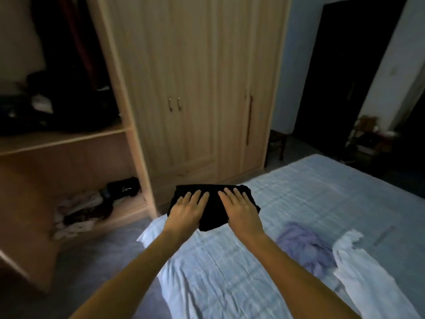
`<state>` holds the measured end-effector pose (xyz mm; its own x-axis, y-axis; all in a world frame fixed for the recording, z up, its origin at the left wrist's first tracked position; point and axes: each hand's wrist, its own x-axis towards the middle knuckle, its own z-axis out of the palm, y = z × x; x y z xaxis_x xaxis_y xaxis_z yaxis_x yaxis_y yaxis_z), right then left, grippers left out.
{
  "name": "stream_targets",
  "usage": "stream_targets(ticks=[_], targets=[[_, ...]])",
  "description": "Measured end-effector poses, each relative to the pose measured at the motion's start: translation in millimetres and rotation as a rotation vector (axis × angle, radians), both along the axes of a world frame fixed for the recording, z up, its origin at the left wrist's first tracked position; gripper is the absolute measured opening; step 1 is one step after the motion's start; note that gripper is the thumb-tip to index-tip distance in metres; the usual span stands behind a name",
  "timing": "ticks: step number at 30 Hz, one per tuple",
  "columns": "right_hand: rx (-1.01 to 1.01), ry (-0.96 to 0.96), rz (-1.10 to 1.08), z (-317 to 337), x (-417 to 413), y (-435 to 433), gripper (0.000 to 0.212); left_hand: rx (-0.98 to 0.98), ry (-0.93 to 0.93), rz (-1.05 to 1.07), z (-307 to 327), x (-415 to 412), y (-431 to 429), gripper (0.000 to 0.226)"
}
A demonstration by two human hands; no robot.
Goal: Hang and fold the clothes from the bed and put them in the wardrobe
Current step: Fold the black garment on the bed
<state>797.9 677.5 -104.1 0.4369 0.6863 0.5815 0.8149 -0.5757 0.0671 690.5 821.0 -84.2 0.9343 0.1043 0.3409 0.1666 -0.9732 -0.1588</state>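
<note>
Palms flat: my left hand point(187, 209) and right hand point(239, 208) lie open on the folded black garment point(212, 218); I'd press creases evenly.

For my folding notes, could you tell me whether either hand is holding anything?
Nothing is gripped: the left hand and right hand lie flat, palms down, on the folded black garment.

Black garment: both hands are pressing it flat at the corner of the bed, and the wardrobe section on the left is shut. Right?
Not quite. Both hands, left and right, do press the black garment flat at the bed corner, but the head view shows the left wardrobe section open, shelves exposed.
</note>
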Motion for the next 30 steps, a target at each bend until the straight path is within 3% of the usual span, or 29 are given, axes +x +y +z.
stream_targets(ticks=[5, 12, 16, 18, 22, 30], targets=[[0.011, -0.003, 0.195, 35, -40, 124, 0.061, 0.057, -0.02, 0.188, 28, -63, 105, 0.076], [0.0, -0.067, 0.378, 55, -94, 305, 0.057, 0.086, -0.071, 0.377, 43, -140, 263, 0.076], [0.032, -0.121, 0.456, 69, -123, 409, 0.044, 0.076, -0.07, 0.448, 56, -177, 351, 0.084], [0.04, -0.116, 0.478, 78, -136, 458, 0.049, 0.088, -0.094, 0.481, 65, -191, 398, 0.088], [0.0, -0.103, 0.509, 86, -149, 542, 0.069, 0.085, -0.113, 0.539, 70, -208, 477, 0.09], [-0.031, -0.075, 0.607, 71, -124, 695, 0.078, 0.074, -0.093, 0.6, 52, -189, 621, 0.086]])
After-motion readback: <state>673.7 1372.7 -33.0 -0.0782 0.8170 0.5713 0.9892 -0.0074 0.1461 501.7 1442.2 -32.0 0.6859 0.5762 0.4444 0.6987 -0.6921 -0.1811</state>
